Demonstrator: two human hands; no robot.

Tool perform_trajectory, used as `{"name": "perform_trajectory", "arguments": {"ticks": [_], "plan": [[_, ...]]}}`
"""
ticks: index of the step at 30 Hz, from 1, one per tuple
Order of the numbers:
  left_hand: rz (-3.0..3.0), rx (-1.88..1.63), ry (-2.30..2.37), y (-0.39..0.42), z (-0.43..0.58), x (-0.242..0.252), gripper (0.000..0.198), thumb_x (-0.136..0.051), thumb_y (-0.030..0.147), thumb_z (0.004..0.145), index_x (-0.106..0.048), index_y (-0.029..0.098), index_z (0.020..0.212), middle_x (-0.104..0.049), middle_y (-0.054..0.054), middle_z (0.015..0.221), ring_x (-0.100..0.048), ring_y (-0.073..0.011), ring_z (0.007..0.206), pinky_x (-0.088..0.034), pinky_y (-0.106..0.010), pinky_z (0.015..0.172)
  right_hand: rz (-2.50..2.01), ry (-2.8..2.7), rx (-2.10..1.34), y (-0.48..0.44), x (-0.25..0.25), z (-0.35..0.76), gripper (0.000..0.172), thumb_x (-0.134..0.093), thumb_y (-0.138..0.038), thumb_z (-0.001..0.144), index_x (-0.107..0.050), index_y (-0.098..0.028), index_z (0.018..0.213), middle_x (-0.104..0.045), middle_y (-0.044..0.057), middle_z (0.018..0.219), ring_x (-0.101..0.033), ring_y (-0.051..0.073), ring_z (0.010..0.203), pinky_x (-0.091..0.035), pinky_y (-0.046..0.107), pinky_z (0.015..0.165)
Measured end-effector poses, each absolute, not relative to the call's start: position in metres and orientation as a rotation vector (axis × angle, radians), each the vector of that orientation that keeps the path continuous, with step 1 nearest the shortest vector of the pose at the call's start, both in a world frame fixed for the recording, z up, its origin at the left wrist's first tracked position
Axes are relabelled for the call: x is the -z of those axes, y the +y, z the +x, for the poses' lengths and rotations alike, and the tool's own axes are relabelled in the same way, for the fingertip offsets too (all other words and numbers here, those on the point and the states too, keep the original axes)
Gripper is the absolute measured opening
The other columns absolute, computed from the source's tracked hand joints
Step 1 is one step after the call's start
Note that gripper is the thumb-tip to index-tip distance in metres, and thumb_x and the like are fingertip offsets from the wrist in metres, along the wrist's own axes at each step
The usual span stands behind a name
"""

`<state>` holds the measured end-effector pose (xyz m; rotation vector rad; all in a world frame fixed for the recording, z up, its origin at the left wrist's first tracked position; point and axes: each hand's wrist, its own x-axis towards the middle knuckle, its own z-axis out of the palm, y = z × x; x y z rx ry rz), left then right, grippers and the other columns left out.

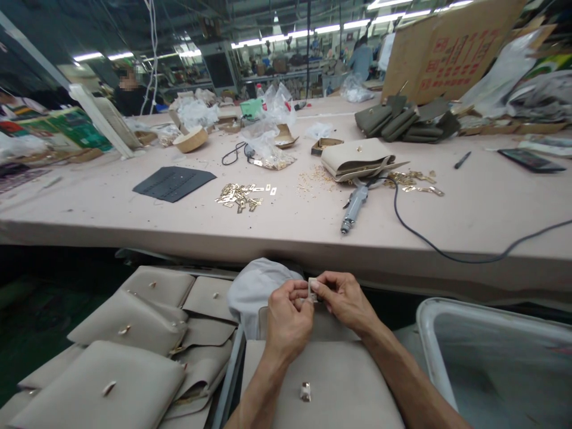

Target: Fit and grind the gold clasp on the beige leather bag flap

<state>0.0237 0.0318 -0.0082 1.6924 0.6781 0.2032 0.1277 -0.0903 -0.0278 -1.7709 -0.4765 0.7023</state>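
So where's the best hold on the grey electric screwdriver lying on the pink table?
Wrap the grey electric screwdriver around its thick mid-body, coming from above on the near side. It lies flat on the pink table, tip toward the near edge; the black cord leaves the far end, so stay clear there.

- 2 hands: left hand (288,319), right hand (344,301)
- 1 small metal fitting (312,288) between them
- 1 lap bag (339,381), 1 clasp (305,391) on it
- about 6 piled bags (129,322), overlapping, so hard to pin down
- 1 tabletop bag (355,158)
- 2 lots of gold fittings: left scatter (241,195), right scatter (413,180)
- 1 power screwdriver (354,205), 1 dark mat (173,182), 1 phone (531,159)
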Motion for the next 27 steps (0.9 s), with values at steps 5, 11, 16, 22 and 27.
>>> {"name": "perform_trajectory", "arguments": {"ticks": [5,11,16,22,27], "plan": [[2.020,-0.325,0.645,0.017,0.014,-0.003,0.027,-0.064,0.024,0.091,-0.076,0.018,0.115,-0.081,-0.012,0.102,-0.060,-0.0151,0.047,-0.043,-0.030,0.055,-1.709,-0.483,-0.706,-0.092,0.020,0.130,0.044,-0.070,-0.055,0.091,-0.070,-0.015,0.074,-0.055,-0.001,0.059,-0.042,0.010,0.052,-0.031,0.026,0.052],[1.607,-0.219,0.709,0.016,0.018,0.008,0.031,-0.059,0.040,0.094,-0.075,0.015,0.099,-0.072,-0.006,0.065,-0.055,-0.0157,0.039,-0.036,-0.025,0.041,-1.767,-0.591,-0.705,-0.088,0.012,0.129,0.037,-0.069,-0.050,0.093,-0.074,-0.015,0.079,-0.065,0.001,0.068,-0.049,0.012,0.056,-0.036,0.026,0.054],[1.503,-0.223,0.770,0.024,0.023,0.016,0.039,-0.066,0.051,0.085,-0.073,0.012,0.084,-0.057,-0.001,0.046,-0.041,-0.0114,0.033,-0.024,-0.023,0.035,-1.874,-0.627,-0.640,-0.076,0.009,0.129,0.035,-0.068,-0.046,0.093,-0.074,-0.015,0.078,-0.070,0.004,0.069,-0.055,0.015,0.062,-0.038,0.027,0.057],[1.371,-0.104,0.740,0.024,0.022,0.020,0.041,-0.058,0.057,0.081,-0.062,0.017,0.087,-0.062,-0.003,0.046,-0.038,-0.0087,0.029,-0.023,-0.020,0.034,-1.874,-0.699,-0.640,-0.067,0.010,0.140,0.037,-0.068,-0.045,0.088,-0.068,-0.016,0.064,-0.059,0.001,0.059,-0.051,0.014,0.060,-0.036,0.028,0.059],[1.437,-0.066,0.728,0.024,0.026,0.032,0.041,-0.051,0.062,0.084,-0.054,0.021,0.084,-0.059,-0.001,0.043,-0.037,-0.0090,0.027,-0.023,-0.019,0.033,-1.672,-0.478,-0.855,-0.063,0.032,0.146,0.043,-0.072,-0.053,0.083,-0.063,-0.016,0.061,-0.050,-0.001,0.051,-0.043,0.012,0.049,-0.032,0.026,0.051]]}}
